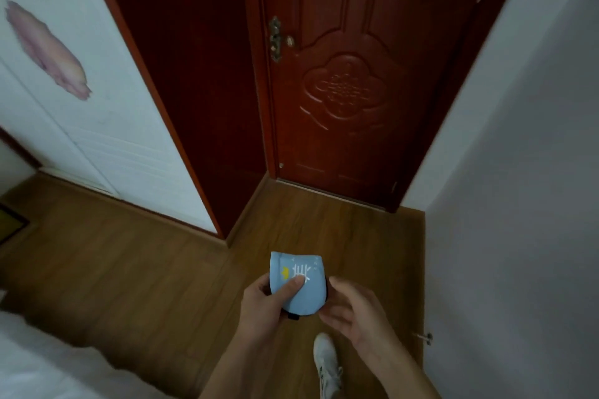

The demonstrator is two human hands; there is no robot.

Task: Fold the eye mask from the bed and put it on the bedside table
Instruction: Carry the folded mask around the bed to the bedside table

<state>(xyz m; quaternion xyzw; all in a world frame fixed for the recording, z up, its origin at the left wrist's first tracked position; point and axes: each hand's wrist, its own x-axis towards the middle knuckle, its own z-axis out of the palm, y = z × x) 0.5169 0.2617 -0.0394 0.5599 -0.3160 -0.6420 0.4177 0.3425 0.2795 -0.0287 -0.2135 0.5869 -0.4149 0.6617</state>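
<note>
The light blue eye mask is folded in half, with white marks and a small yellow shape on its face. It is held in the air above the wooden floor. My left hand grips its left side, thumb pressed on the front. My right hand sits at its right edge, fingers curled under it. A bit of black strap hangs below the mask. The bedside table is not in view.
A dark red wooden door stands shut straight ahead. A white wardrobe lines the left, a white wall the right. The bed's white cover fills the lower left corner. My white shoe is on the floor.
</note>
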